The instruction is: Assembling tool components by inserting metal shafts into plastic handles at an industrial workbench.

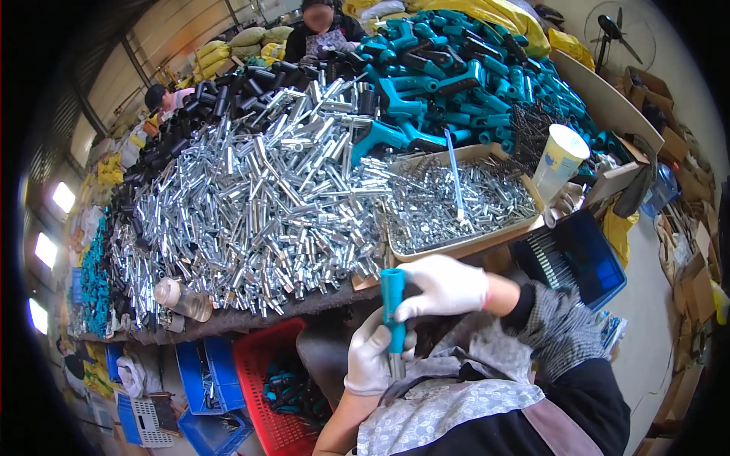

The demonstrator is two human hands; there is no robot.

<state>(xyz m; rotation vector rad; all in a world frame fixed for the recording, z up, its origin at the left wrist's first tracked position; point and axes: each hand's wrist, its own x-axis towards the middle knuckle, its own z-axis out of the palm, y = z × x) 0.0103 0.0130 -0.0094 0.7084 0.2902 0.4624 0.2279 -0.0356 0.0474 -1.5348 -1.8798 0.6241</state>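
Upright between my white-gloved hands is a teal tool handle [392, 287] with a silver metal shaft [397, 366] sticking out of its lower end. My left hand [370, 359] is closed around its lower part. From the other side, my right hand [447, 289] grips the handle higher up, its thumb lying across the middle. The handle's upper end looks round and open. Just beyond my hands lies a large heap of silver metal shafts [258, 197]. A shallow tray [456, 249] of small metal parts stands at the table edge, with a blue stick [455, 175] in it.
Teal handles [471, 76] pile up at the back right, black tubes [228, 99] at the back left. A paper cup [561, 156] stands beside the tray, a clear bottle [182, 299] at the front left. Below are red [247, 365] and blue crates [194, 380]. A person [327, 34] sits across.
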